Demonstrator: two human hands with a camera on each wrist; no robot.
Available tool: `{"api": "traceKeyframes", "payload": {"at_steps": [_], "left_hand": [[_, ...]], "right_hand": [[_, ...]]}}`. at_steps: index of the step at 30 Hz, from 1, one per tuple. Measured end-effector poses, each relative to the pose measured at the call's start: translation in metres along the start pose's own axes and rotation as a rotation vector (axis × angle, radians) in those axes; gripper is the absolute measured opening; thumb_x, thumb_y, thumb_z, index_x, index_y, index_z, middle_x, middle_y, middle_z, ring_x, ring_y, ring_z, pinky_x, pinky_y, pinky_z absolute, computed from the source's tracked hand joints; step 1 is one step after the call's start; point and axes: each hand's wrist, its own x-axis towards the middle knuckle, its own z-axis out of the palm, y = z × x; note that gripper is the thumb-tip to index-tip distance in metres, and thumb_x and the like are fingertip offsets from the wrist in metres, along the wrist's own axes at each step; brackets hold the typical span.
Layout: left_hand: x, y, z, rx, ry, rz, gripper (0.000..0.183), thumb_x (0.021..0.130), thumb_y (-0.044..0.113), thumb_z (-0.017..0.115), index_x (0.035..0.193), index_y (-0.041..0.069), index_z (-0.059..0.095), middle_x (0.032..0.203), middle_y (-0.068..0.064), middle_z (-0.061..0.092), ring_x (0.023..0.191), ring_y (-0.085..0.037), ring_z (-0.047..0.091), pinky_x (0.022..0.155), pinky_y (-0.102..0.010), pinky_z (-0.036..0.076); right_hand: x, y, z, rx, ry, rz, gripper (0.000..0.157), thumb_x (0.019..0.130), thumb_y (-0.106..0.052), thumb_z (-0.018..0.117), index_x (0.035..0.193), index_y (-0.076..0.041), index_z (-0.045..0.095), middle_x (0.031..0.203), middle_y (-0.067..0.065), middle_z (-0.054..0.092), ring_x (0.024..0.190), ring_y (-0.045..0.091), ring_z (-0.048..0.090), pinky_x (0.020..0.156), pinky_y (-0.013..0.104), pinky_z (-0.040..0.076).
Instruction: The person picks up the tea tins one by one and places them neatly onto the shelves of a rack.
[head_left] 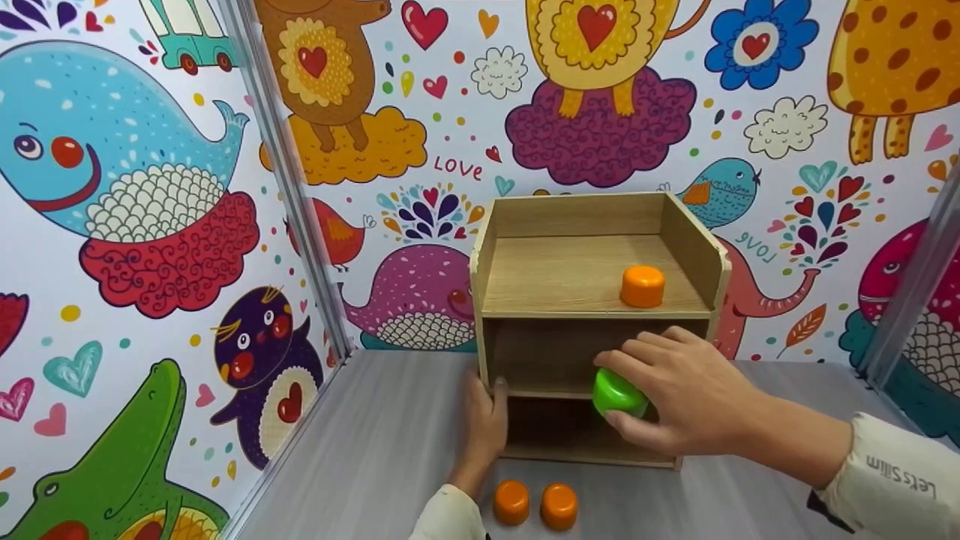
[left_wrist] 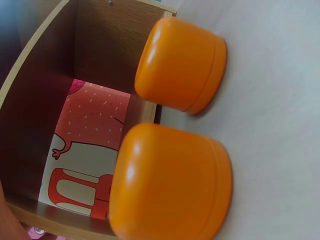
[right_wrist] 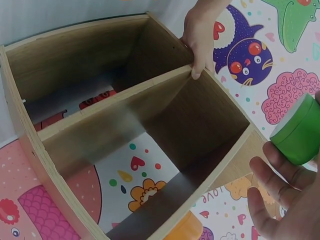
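My right hand [head_left: 686, 394] grips a rounded green plastic cylinder [head_left: 615, 391] between thumb and fingers, in front of the lower compartments of a small wooden shelf [head_left: 555, 270]. In the right wrist view the cylinder's pale flat end [right_wrist: 290, 117] shows. At the shelf's left side, my left hand [head_left: 486, 416] holds the side panel, with the thumb [right_wrist: 196, 71] on its front edge. A similar orange cylinder [head_left: 643, 286] stands on the shelf's top board, toward the right front.
Two more orange cylinders, a left one [head_left: 511, 502] and a right one [head_left: 559, 506], stand side by side on the grey tabletop [head_left: 375, 435] before the shelf. Walls with cartoon animals [head_left: 142, 150] rise behind and at both sides. The compartments lack a back board, and wall pictures show through.
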Motion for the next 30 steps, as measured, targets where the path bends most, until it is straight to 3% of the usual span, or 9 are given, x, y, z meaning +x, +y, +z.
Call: {"api": "traceKeyframes", "payload": {"at_steps": [17, 20, 30], "left_hand": [[0.001, 0.001, -0.001, -0.011, -0.037, -0.034, 0.024, 0.099, 0.029, 0.045, 0.114, 0.011, 0.04, 0.088, 0.0, 0.039, 0.079, -0.013, 0.038, 0.072, -0.029, 0.031], [0.0, 0.001, -0.001, -0.018, -0.055, -0.056, 0.031, 0.099, 0.031, 0.044, 0.122, 0.011, 0.038, 0.095, 0.0, 0.043, 0.085, -0.014, 0.041, 0.076, -0.03, 0.033], [0.0, -0.001, -0.001, -0.007, -0.042, -0.06, 0.04, 0.099, 0.032, 0.044, 0.132, 0.011, 0.035, 0.116, -0.004, 0.048, 0.107, -0.016, 0.047, 0.092, -0.039, 0.038]], "right_hand": [[0.021, 0.015, -0.024, -0.009, 0.073, -0.056, 0.046, 0.08, -0.051, 0.06, 0.118, -0.024, 0.058, 0.095, -0.009, 0.061, 0.083, 0.007, 0.051, 0.073, 0.034, 0.038], [0.026, 0.019, -0.029, -0.009, 0.083, -0.051, 0.045, 0.081, -0.05, 0.06, 0.117, -0.024, 0.058, 0.091, -0.009, 0.058, 0.082, 0.007, 0.05, 0.077, 0.038, 0.039], [0.036, 0.037, -0.038, -0.03, 0.12, -0.04, 0.046, 0.081, -0.052, 0.059, 0.118, -0.025, 0.058, 0.094, -0.007, 0.063, 0.078, 0.009, 0.052, 0.067, 0.034, 0.032]]}}
